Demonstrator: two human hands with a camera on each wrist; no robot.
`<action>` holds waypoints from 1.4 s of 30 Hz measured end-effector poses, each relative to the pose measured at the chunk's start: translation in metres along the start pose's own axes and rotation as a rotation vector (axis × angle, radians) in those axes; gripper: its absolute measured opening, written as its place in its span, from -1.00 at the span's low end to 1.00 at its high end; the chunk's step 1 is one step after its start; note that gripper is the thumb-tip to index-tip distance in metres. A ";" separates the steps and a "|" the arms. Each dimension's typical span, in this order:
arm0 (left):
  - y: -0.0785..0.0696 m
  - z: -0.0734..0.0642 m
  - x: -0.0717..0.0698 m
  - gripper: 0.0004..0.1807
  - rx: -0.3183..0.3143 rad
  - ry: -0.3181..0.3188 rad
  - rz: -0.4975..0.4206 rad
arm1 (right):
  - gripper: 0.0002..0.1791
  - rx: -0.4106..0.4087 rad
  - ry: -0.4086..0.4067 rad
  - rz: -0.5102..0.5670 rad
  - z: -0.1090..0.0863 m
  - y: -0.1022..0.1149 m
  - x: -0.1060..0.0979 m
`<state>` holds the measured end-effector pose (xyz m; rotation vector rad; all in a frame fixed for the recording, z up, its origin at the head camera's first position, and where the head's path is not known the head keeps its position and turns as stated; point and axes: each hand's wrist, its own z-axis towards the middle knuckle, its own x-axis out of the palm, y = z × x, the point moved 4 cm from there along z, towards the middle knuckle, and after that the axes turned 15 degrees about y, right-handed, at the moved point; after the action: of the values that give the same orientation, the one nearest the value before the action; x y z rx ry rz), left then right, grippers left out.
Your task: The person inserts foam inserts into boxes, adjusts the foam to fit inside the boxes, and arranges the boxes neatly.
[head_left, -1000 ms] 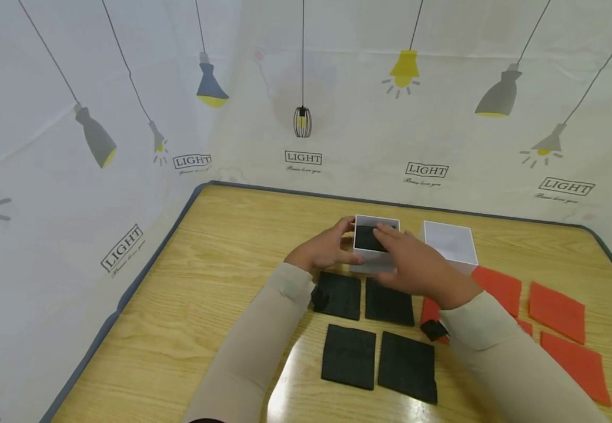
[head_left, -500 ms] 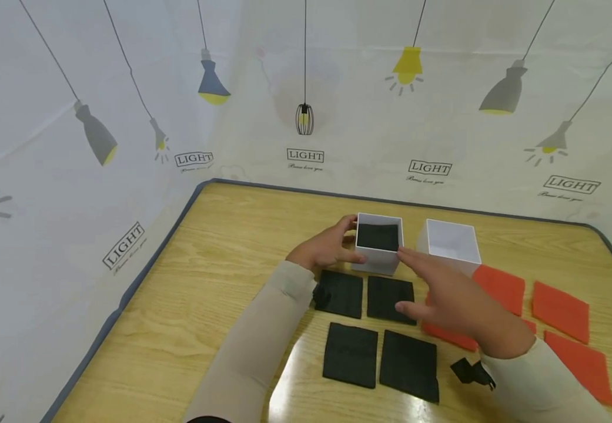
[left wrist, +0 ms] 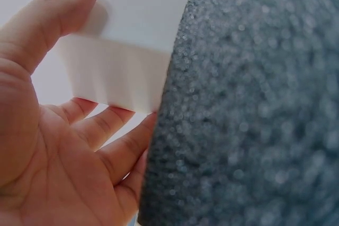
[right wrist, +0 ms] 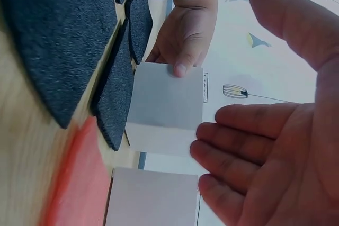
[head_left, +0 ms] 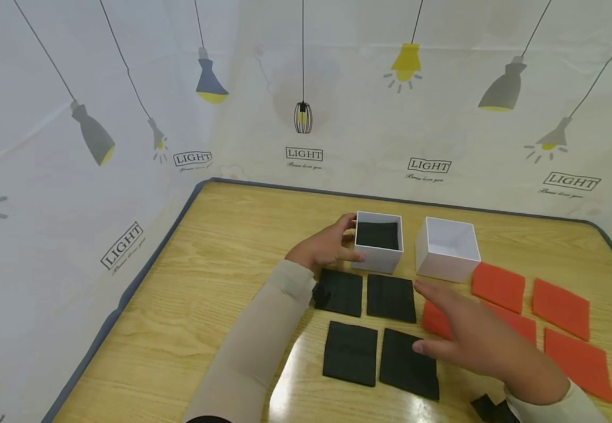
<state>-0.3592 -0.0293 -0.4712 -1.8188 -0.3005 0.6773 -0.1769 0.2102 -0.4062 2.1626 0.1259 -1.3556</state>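
In the head view my left hand (head_left: 327, 245) grips a white open-topped box (head_left: 377, 258) by its left side, thumb on the front wall and fingers round the far side. A black square piece (head_left: 377, 235) lies inside that box. The left wrist view has the thumb and fingertips against the box wall (left wrist: 119, 72); a black grainy square (left wrist: 249, 99) fills its right half. My right hand (head_left: 475, 329) hovers over the table with straight, spread fingers and holds nothing. Below it lie black squares (head_left: 408, 364) and red squares (head_left: 438, 319), partly hidden by the hand.
A second white open-topped box (head_left: 447, 258) stands right of the first, with nothing visible inside. Several red squares (head_left: 561, 308) lie flat at the right, and black squares (head_left: 350, 353) in front of the first box. A lamp-print sheet (head_left: 348, 117) hangs behind the wooden table (head_left: 221, 247).
My right hand has drawn back from the held box, down and to the right, leaving the black square inside in full view. My left hand has stayed on the box.
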 end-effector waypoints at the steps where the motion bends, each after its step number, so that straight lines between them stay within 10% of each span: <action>1: 0.000 0.000 0.000 0.14 0.001 0.000 -0.014 | 0.14 0.001 0.009 0.003 -0.002 -0.001 0.002; 15: 0.002 0.002 -0.001 0.16 0.008 0.012 0.032 | 0.17 0.184 0.154 -0.075 -0.015 -0.015 0.030; 42: 0.002 0.001 -0.001 0.15 0.008 0.017 0.003 | 0.25 0.185 0.167 -0.111 -0.009 -0.008 0.064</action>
<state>-0.3608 -0.0296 -0.4732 -1.8172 -0.2837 0.6634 -0.1418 0.2081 -0.4610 2.4562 0.1953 -1.2887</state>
